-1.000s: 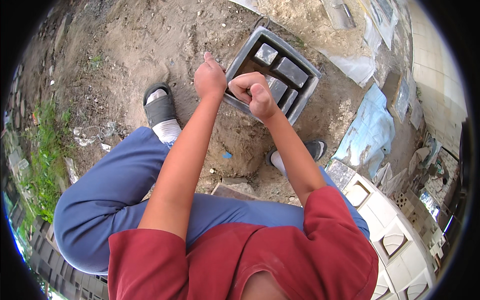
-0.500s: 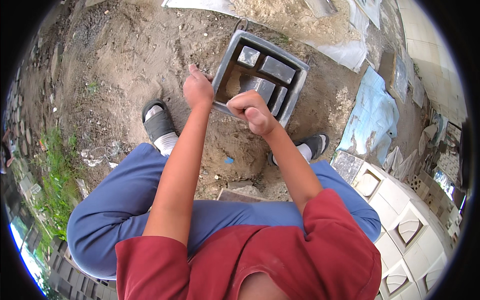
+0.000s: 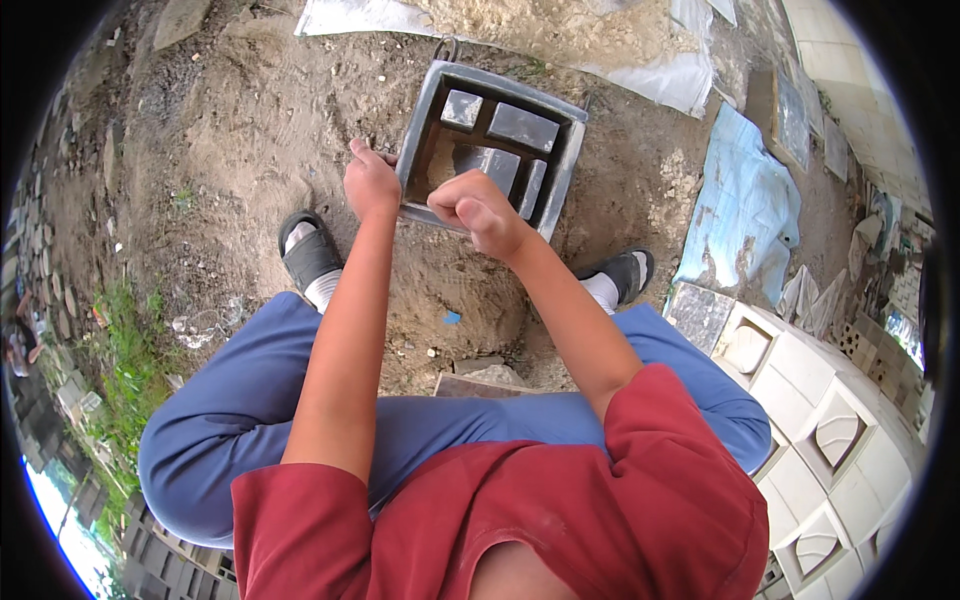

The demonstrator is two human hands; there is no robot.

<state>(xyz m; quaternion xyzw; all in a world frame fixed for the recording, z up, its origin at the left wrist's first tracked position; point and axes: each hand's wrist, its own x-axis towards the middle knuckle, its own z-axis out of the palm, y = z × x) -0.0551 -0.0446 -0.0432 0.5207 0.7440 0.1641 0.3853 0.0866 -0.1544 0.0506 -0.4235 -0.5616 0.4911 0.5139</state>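
A square grey metal block mould (image 3: 568, 165) lies tilted on the dirt ahead of me. Inside it stand several dark rectangular metal cores (image 3: 523, 127), with sandy brown material (image 3: 440, 160) at the left of the cavity. My left hand (image 3: 370, 182) is closed at the mould's left wall, thumb up, its curled fingers partly hidden. Over the near rim, my right hand (image 3: 480, 212) makes a fist; whatever it grips, if anything, is hidden. A wire loop (image 3: 447, 48) sticks out at the far left corner.
My sandalled feet (image 3: 310, 255) stand either side. White pale blocks (image 3: 800, 430) are stacked at right, near a blue sheet (image 3: 742, 200). Sand on a white sheet (image 3: 660, 85) lies beyond the mould. Grass (image 3: 130, 370) grows at left.
The view has shifted slightly, so mould and hands appear farther left together. Both hands keep nearly the same place at the mould and stay closed.
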